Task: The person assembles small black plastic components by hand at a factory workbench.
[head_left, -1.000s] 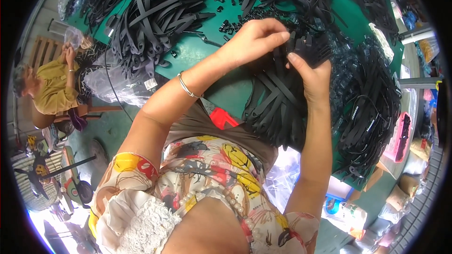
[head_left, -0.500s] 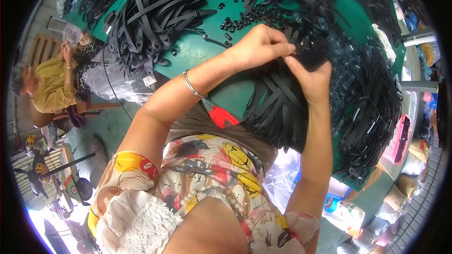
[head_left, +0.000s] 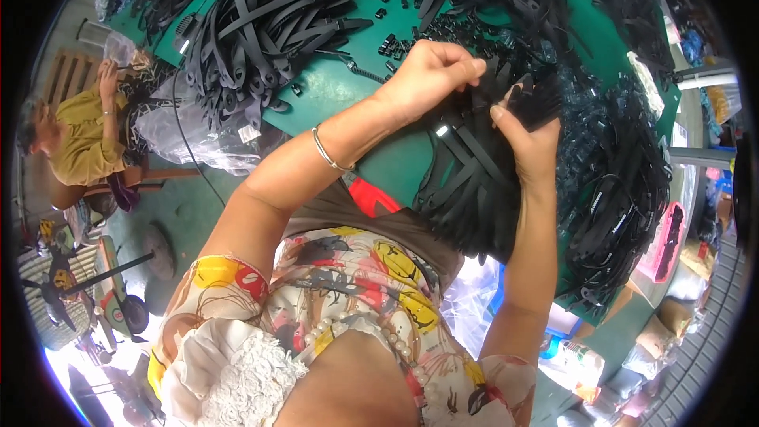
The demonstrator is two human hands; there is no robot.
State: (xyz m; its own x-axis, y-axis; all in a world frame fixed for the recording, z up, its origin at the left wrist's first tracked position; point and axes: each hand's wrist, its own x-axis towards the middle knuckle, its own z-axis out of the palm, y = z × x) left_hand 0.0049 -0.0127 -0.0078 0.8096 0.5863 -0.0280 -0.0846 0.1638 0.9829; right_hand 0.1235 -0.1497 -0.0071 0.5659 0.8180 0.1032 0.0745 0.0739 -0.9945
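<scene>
My right hand is closed around a bunch of black straps, whose ends fan out above the thumb. To its left, my left hand is in a pinch, thumb against the curled forefinger. Whatever is between those fingertips is too small and dark to make out. A short gap separates the two hands. Below them, a heap of long black straps lies over the near table edge, by my lap. Small black buckle-like clips are scattered just beyond my left hand.
Big piles of black straps cover the far left of the green table, and more straps lie on the right. Clear plastic bags run beside my right hand. A pink tray stands far right. Another person sits at left.
My left hand has drawn away from the right one, to the left; their fingertips met before. The straps in my right hand now show more of their fanned ends.
</scene>
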